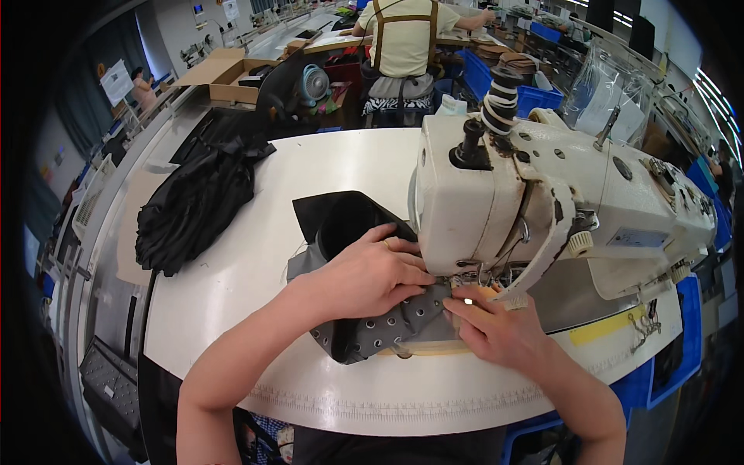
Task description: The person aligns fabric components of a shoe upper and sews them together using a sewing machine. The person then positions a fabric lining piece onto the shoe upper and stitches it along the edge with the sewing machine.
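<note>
A black and grey fabric piece with rows of metal eyelets (378, 324) lies bunched on the white sewing table, partly under the head of a cream industrial sewing machine (465, 194). Across it rests my left hand (372, 275), fingers bent and closed on the material left of the presser foot. My right hand (500, 325) is closed in a pinch at the fabric's right edge, just in front of the foot. Both hands' fingertips nearly meet beside the needle area, which the machine head and fingers partly hide. Part of the piece stands up in a dark fold behind my left hand.
A heap of black fabric (201, 201) lies at the table's left on brown card. A printed ruler scale (387, 407) curves along the front edge. Blue bins (686, 341) stand at right. Beyond are an open cardboard box (232, 81), a small fan (314, 84) and a seated person (404, 39).
</note>
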Demonstrator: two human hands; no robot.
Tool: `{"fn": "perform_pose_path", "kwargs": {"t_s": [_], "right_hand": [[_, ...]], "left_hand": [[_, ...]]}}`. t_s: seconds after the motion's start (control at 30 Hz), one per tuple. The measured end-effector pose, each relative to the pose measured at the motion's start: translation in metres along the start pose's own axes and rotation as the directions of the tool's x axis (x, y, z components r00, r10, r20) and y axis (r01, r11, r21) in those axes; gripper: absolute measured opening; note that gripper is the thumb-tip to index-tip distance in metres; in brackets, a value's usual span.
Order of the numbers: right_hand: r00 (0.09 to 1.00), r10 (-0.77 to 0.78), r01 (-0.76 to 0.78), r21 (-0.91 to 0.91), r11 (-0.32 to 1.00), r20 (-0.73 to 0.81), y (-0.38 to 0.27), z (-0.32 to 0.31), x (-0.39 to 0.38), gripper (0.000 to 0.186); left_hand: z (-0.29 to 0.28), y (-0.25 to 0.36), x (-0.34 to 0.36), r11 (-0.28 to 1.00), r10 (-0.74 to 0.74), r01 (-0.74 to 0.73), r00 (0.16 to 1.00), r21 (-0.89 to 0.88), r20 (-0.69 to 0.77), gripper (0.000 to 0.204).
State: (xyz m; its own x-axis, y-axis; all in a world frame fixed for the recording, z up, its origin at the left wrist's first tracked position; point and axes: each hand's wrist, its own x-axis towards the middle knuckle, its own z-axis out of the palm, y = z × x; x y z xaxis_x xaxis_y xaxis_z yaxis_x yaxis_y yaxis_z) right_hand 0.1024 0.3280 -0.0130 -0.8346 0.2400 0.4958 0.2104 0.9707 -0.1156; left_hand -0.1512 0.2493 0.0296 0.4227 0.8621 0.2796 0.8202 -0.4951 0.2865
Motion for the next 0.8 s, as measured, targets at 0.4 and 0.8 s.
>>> {"fn": "perform_pose_path", "kwargs": {"t_s": [0.4,0.8], "right_hand": [[0.993,0.004,0.008,0.101,0.995,-0.122,0.007,-0.001,0.001,0.027],[0.995,-0.022,0.032,0.100,0.995,-0.102,0.008,-0.002,0.001,0.028]], "left_hand": [[0.029,0.065,-0.030,0.950,-0.194,0.231,0.964,0.209,-0.182,0.032],[0.027,0.059,-0.028,0.959,-0.256,0.266,0.961,0.098,-0.109,0.037]]}}
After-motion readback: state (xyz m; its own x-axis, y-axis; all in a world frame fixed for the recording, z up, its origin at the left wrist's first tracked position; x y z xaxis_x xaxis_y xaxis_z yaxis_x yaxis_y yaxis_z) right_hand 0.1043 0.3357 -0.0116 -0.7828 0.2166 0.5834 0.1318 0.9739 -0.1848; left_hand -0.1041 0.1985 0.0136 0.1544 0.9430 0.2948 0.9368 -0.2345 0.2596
